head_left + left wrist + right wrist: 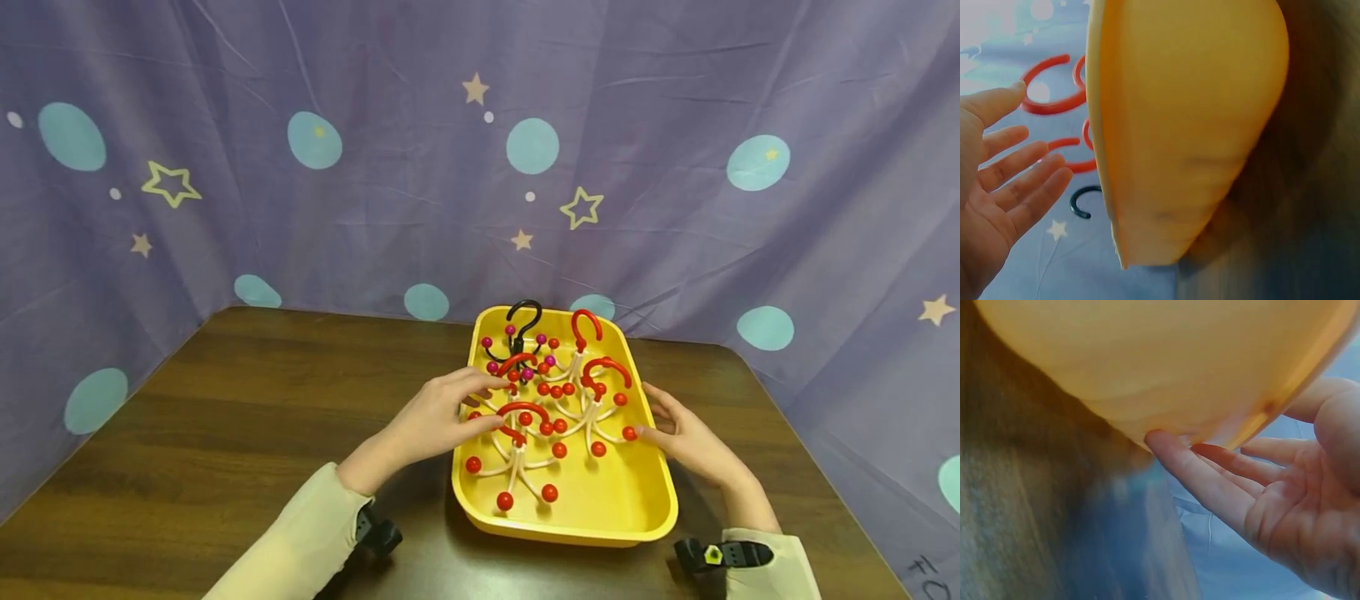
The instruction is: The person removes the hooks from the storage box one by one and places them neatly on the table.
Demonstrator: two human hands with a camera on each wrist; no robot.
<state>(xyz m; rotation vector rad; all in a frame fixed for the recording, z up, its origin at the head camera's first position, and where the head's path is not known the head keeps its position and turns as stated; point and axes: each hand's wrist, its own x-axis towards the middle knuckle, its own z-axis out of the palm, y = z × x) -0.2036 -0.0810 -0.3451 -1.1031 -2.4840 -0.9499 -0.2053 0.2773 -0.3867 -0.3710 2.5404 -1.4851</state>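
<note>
Red-hooked hangers, overlapping, left hand (partly covering one), yellow tray

On my head feed the yellow tray sits right of centre in the lower half, rounded at the corners and longer from front to back than across. In it I count four red hooks, each topping a stem with splayed white arms ending in glossy red balls. I see the nearest hanger upright at the tray's lower left, another hanger partly hidden behind it, a third hanger right of centre, a fourth hanger toward the upper right.
</note>
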